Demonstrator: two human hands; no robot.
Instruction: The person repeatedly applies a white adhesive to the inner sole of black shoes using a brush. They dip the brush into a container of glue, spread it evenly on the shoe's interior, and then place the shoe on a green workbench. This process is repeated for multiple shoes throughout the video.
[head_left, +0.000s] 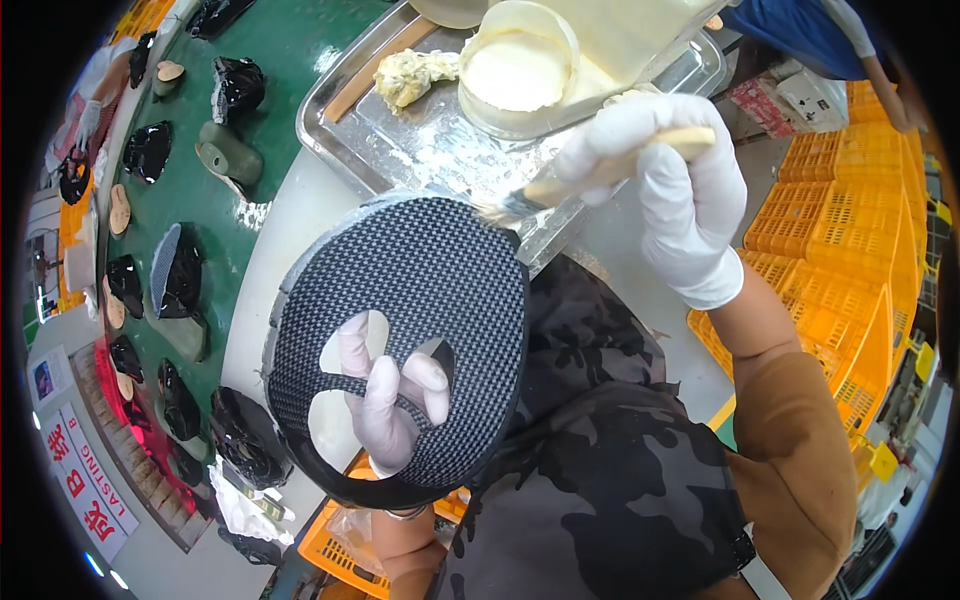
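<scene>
A woven black-and-white shoe upper [440,250] with cut-out openings and a dark rim is held up in front of me. My left hand [385,405], in a white glove, grips it from below, with fingers showing through the openings. My gloved right hand [695,205] is closed around the pale wooden handle of a flat brush [560,185]. The brush's bristles touch or nearly touch the upper's far right edge. Beyond it, a round tub [572,62] of creamy white paste stands in a metal tray [430,150].
A paste-covered lump [405,82] and a wooden strip [370,80] lie in the tray. Left is a green conveyor belt [290,60] carrying black shoe parts and a green shoe last [228,155]. Orange crates [835,240] are stacked at right. Other people work at far left and upper right.
</scene>
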